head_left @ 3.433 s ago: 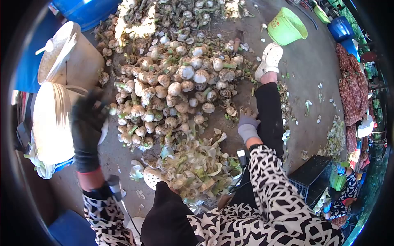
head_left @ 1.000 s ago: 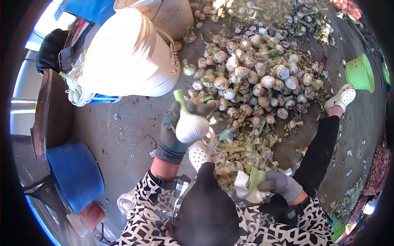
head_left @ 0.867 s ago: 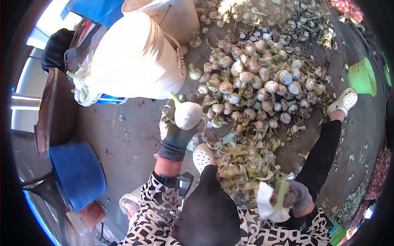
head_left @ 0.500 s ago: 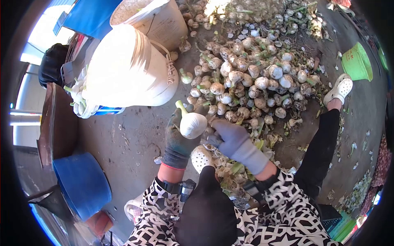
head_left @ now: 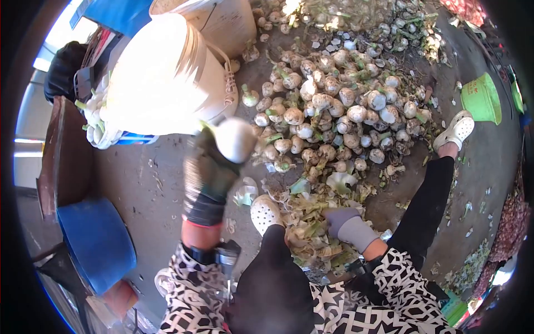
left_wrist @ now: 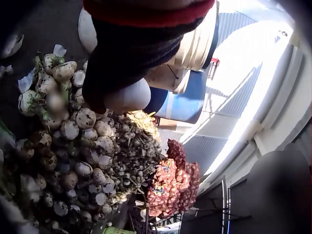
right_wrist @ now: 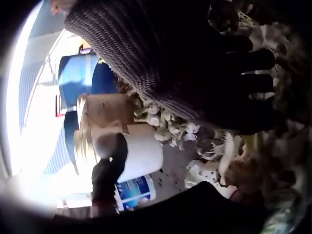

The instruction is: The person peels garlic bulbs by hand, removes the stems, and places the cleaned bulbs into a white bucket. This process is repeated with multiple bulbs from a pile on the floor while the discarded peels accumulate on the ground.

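My gloved left hand [head_left: 204, 178] grips a white, peeled garlic bulb [head_left: 236, 140] by its green stem end, beside the big white bucket [head_left: 161, 83]. Motion blurs both in the head view. The left wrist view shows the bulb's pale round side [left_wrist: 130, 96] past the dark glove [left_wrist: 95, 92]. Low over the heap of stripped garlic skins [head_left: 311, 236] is my right hand [head_left: 346, 227], in a grey glove. Its fingers [right_wrist: 258, 83] are spread apart in the right wrist view, with nothing between them. A large pile of unpeeled garlic bulbs [head_left: 347, 108] lies just beyond.
A second, dirtier bucket [head_left: 225, 28] stands behind the white one. Peeled bulbs [head_left: 99, 114] fill a container at its left. A blue tub [head_left: 97, 245] sits at lower left, a lime-green bucket [head_left: 483, 99] at right. White clogs [head_left: 266, 214] flank the pile. Red net sacks [left_wrist: 173, 185] stand farther off.
Since half a second ago, the left hand has carried the bulb left and upward toward the white bucket. The right hand has left the bulb and dropped to the skins. Earlier it held a stripped skin.
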`<state>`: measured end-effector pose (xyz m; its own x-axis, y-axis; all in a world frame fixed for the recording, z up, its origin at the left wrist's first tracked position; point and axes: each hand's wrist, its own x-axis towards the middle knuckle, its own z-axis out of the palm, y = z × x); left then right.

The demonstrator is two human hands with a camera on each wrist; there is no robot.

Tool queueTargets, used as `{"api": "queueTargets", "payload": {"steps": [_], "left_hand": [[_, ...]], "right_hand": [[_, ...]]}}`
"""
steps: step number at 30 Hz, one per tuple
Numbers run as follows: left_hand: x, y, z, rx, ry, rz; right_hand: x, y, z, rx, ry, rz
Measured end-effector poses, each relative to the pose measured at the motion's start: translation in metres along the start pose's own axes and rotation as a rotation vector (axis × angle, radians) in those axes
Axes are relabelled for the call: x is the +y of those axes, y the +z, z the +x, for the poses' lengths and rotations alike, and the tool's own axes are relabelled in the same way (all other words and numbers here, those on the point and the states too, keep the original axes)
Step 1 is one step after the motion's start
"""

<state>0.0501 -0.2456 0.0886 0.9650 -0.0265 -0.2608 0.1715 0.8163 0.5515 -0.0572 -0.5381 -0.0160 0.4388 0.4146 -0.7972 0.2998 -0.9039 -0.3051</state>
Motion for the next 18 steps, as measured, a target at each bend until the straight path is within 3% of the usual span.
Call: {"api": "queueTargets", "payload": {"steps": [1,2,4,6,8,12,14,15,16,18], "left_hand": [[0.027,0.037,0.002,0.111,0.179,0.109],[0.056,0.049,-0.001,-0.113,0.212,0.089],[0.083,0.063,-0.006,-0.146,0.267,0.024],[0.072,0.055,-0.015,-0.149,0.205,0.019],[0.035,0.018,-0.017,0.024,0.127,0.338],[-0.038,-0.067,-0.032,0.037,-0.031,0.940],[-0.051,-0.077,-0.042,-0.088,0.021,1.489],[-0.057,-0.075,-0.044,-0.120,0.108,1.523],[-0.062,-0.074,-0.044,-0.157,0.197,1.554],[-0.072,-0.087,-0.045,-0.183,0.144,1.383]], "right_hand": [[0.003,-0.001,0.004,0.128,0.022,0.202],[0.000,-0.009,0.009,0.111,0.015,0.197],[-0.010,-0.040,0.020,0.307,0.082,0.308],[-0.020,-0.055,0.052,0.439,0.150,0.336],[-0.031,-0.045,0.100,0.791,0.029,0.303],[-0.040,-0.056,0.167,0.567,-0.030,0.241],[-0.033,-0.073,0.154,0.637,-0.031,0.510],[-0.035,-0.084,0.126,0.595,-0.114,0.895],[-0.035,-0.084,0.115,0.594,-0.117,0.880],[-0.030,-0.078,0.097,0.453,-0.422,1.645]]}}
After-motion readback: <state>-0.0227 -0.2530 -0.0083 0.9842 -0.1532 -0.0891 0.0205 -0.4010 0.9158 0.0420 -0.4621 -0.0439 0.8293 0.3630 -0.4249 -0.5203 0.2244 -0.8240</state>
